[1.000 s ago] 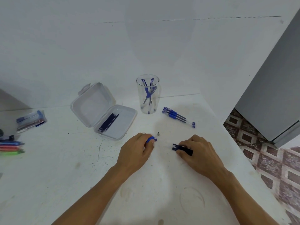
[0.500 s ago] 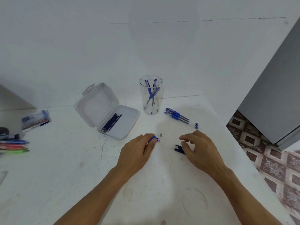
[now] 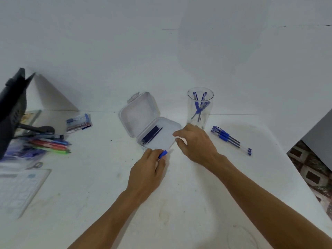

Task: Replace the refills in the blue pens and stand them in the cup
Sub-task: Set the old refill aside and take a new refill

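Note:
My left hand point(image 3: 147, 169) grips a blue pen barrel point(image 3: 163, 154) on the white table, its blue grip end poking out past my fingers. My right hand point(image 3: 194, 142) hovers with loosely bent fingers at the near right edge of an open clear plastic box point(image 3: 170, 124); it holds nothing. Several dark refills point(image 3: 151, 134) lie inside the box. A clear cup point(image 3: 200, 107) behind my right hand has blue pens standing in it. Three blue pens point(image 3: 230, 139) lie on the table to the right of the cup.
Coloured pens point(image 3: 50, 145) and a packet of pens point(image 3: 79, 122) lie at the left, beside a black object point(image 3: 12, 108) and clear plastic sheets point(image 3: 19, 187). The table's right edge point(image 3: 294, 169) drops to a tiled floor.
My right hand left the dark pen parts it was holding and reached left and forward to the box. The camera view swung left. My left hand still holds the pen barrel.

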Tool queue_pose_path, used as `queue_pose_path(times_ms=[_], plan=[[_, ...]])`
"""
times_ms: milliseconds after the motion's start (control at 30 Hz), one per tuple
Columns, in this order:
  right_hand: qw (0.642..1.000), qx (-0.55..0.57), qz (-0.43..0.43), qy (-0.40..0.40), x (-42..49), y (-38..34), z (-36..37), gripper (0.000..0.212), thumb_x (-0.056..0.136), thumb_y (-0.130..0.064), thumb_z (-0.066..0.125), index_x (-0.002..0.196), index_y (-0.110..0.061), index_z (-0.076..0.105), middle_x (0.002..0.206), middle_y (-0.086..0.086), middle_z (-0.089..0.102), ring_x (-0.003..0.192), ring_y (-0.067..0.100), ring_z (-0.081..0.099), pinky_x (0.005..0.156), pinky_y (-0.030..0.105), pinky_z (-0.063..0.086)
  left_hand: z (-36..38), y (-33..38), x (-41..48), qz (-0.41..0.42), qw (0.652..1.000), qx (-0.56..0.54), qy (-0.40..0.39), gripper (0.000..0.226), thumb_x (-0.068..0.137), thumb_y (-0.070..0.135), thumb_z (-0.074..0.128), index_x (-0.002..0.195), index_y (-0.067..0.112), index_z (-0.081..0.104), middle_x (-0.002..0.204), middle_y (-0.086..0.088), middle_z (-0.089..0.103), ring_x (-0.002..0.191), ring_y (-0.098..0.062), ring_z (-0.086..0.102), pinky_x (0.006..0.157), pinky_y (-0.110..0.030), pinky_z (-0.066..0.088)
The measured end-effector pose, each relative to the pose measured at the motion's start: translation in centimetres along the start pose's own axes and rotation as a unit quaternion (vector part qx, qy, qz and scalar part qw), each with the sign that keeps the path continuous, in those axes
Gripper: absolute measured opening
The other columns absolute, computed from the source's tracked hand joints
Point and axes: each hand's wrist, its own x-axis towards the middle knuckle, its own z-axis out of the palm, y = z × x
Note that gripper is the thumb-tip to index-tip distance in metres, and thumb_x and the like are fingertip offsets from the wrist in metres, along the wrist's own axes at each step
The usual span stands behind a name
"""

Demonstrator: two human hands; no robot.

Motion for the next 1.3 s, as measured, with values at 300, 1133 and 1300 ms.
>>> queue_pose_path(times_ms=[300,1133,1300], plan=[[0.986,-0.106,-0.071,-0.106,6.6,-1.9,3.7,0.037,0.100,-0.024,0.051,0.136,-0.029,0.057,0.126,0.012,0.060,0.106,0.031,0.060,0.091,0.038,0.050,-1.4,-2.1,0.8,-0.055,0.997,-0.019,0.043,0.021,0.099,0.042,0.044,0.106,0.028,0.059,0.092,0.015,0.052,0.070,-0.004,0.053,0.056,-0.011,0.034],[0.960,-0.191,-0.153,-0.136,8.6,-1.3,3.9,0.022,0.095,-0.019,0.061,0.116,-0.017,0.057,0.112,0.007,0.057,0.087,0.019,0.035,0.078,0.030,0.032,-0.8,-2.9,2.0,-0.044,0.998,-0.023,0.035,0.040,0.097,0.050,0.038,0.119,0.025,0.059,0.108,0.012,0.058,0.084,-0.004,0.053,0.063,-0.002,0.035],[0.994,-0.015,-0.108,0.004,6.9,-0.6,3.2,0.019,0.101,-0.016,0.048,0.114,-0.008,0.061,0.096,0.010,0.067,0.079,0.020,0.055,0.074,0.031,0.051,-0.9,-2.6,2.2,-0.043,0.998,-0.017,0.034,0.035,0.099,0.043,0.044,0.122,0.023,0.060,0.110,0.010,0.061,0.083,-0.004,0.052,0.067,-0.001,0.034]])
